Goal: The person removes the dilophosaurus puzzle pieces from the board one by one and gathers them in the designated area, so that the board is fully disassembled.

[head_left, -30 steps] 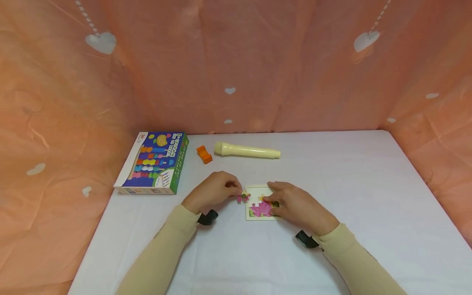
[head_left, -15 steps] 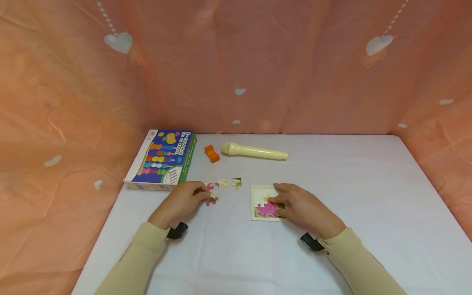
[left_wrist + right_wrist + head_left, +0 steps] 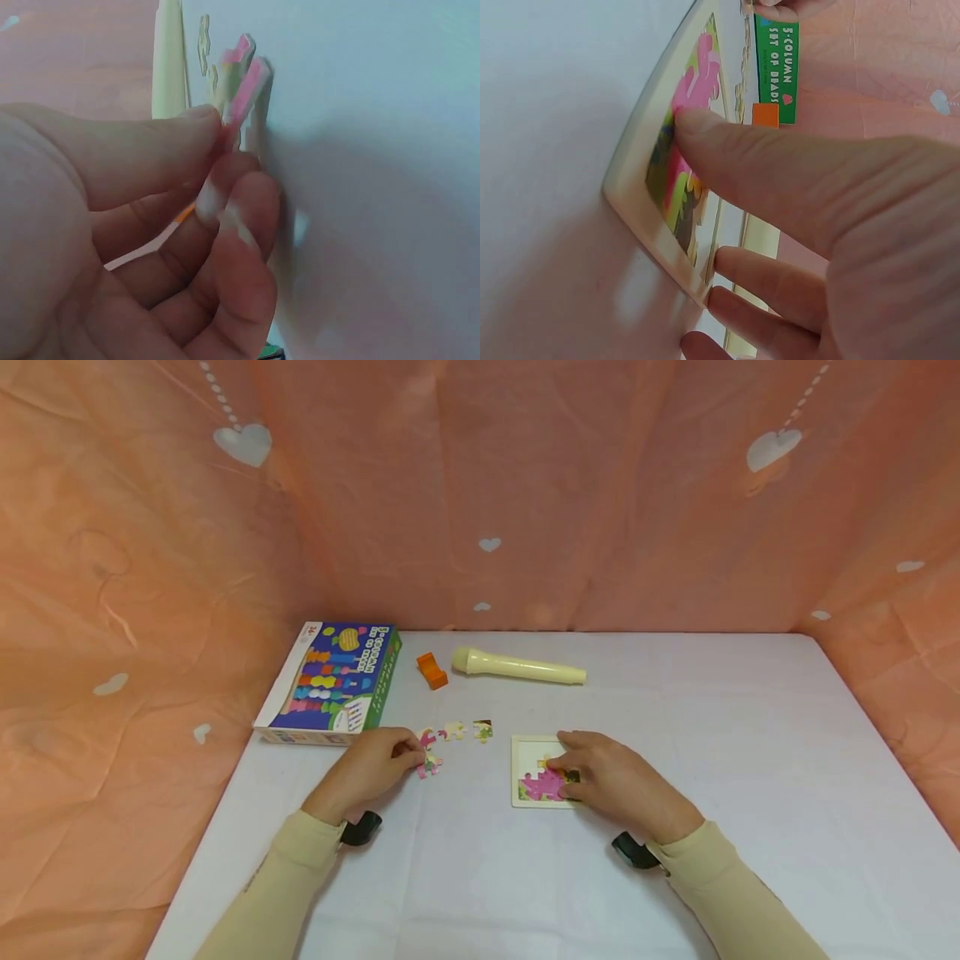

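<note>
At the left of the loose pieces, my left hand [image 3: 377,768] pinches a pink, green and cream jigsaw piece [image 3: 431,767] between thumb and fingertips. The left wrist view shows this piece [image 3: 249,91] tilted up on edge. Another pink piece [image 3: 427,737] lies just beyond the fingertips, with a cream piece [image 3: 453,732] and a dark-and-green piece [image 3: 482,732] in a row to its right. My right hand [image 3: 618,781] rests on the partly filled puzzle tray [image 3: 516,771]. Its thumb [image 3: 705,127] presses the pink picture while other fingers lie along the frame; the hand hides the tray's right part.
A blue and green bead-set box [image 3: 326,681] lies behind my left hand. An orange block [image 3: 432,671] and a cream toy microphone [image 3: 517,667] lie toward the back of the white-covered table [image 3: 480,885]. Orange cloth [image 3: 570,493] hangs behind and at both sides.
My left hand has moved left from beside the tray with the jigsaw piece, uncovering the other loose pieces. My right hand stays on the tray. The head view has shifted slightly.
</note>
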The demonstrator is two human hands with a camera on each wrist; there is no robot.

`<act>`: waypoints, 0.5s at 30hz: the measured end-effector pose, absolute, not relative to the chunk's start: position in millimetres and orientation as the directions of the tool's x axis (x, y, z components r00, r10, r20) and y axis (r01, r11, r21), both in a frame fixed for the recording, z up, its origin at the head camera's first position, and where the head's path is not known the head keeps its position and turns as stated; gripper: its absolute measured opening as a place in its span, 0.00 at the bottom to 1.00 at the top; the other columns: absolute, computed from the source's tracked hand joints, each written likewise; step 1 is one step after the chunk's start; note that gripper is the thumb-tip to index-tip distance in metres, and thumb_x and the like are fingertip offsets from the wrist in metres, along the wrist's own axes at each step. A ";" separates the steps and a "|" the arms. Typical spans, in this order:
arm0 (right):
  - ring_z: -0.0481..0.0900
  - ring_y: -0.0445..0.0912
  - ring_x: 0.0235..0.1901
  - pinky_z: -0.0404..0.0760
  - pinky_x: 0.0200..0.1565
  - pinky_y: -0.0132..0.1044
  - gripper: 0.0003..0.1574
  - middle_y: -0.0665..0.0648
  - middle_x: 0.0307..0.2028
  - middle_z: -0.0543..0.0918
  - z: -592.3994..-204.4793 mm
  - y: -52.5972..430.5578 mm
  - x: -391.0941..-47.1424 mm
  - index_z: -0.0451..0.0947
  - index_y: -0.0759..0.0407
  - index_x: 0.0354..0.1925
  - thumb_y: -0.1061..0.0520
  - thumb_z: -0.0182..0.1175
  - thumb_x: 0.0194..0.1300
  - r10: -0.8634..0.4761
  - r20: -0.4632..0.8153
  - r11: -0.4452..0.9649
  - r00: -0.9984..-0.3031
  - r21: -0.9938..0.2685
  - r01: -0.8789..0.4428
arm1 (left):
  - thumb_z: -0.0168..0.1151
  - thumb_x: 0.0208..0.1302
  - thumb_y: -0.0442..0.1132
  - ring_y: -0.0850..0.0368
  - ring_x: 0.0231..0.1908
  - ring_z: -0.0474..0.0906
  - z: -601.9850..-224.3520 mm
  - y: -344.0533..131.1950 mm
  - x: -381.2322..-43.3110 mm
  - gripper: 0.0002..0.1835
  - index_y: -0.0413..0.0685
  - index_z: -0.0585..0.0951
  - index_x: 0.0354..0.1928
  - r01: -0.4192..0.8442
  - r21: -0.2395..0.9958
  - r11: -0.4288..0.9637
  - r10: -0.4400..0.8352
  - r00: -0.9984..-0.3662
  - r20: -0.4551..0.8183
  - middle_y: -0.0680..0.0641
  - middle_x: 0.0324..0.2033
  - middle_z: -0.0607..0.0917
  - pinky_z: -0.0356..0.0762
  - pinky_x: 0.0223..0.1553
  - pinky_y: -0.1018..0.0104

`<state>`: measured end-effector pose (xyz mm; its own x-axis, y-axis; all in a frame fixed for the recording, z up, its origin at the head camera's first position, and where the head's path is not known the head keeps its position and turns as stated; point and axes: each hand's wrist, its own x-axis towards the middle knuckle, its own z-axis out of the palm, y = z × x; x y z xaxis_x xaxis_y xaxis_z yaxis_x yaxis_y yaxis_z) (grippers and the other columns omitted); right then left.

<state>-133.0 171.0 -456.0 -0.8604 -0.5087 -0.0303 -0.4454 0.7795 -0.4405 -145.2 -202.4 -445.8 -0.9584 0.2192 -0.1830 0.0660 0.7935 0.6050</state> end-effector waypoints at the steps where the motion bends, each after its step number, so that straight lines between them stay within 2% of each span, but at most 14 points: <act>1: 0.74 0.60 0.76 0.74 0.74 0.59 0.23 0.60 0.75 0.77 -456.6 171.8 -133.3 0.90 0.48 0.59 0.50 0.77 0.67 -0.507 -0.031 0.781 -0.862 -0.441 -0.443 | 0.68 0.76 0.42 0.56 0.37 0.78 -445.3 -200.8 -145.9 0.04 0.52 0.89 0.44 0.063 0.604 0.795 0.213 -0.961 -0.179 0.52 0.34 0.86 0.78 0.43 0.62; 6: 0.76 0.59 0.74 0.76 0.73 0.58 0.24 0.58 0.74 0.78 -457.2 174.6 -136.2 0.88 0.50 0.59 0.51 0.78 0.65 -0.478 -0.048 0.782 -0.877 -0.477 -0.400 | 0.70 0.75 0.43 0.55 0.36 0.79 -437.5 -178.0 -151.8 0.04 0.53 0.88 0.44 0.065 0.623 0.779 0.214 -0.962 -0.167 0.51 0.33 0.87 0.79 0.42 0.62; 10: 0.77 0.58 0.73 0.76 0.72 0.58 0.25 0.58 0.74 0.78 -456.2 176.8 -138.5 0.86 0.52 0.57 0.52 0.80 0.64 -0.447 -0.071 0.772 -0.892 -0.534 -0.344 | 0.71 0.74 0.43 0.56 0.36 0.79 -431.0 -140.8 -159.6 0.05 0.52 0.88 0.44 0.148 0.626 0.766 0.304 -0.941 -0.150 0.52 0.33 0.86 0.79 0.42 0.63; 15: 0.78 0.59 0.72 0.75 0.73 0.59 0.24 0.60 0.73 0.79 -453.9 178.1 -140.5 0.86 0.53 0.55 0.52 0.80 0.63 -0.445 -0.086 0.764 -0.891 -0.556 -0.328 | 0.73 0.72 0.42 0.57 0.38 0.79 -437.6 -90.1 -171.3 0.05 0.51 0.89 0.44 0.281 0.634 0.721 0.464 -0.875 -0.140 0.54 0.33 0.85 0.80 0.46 0.62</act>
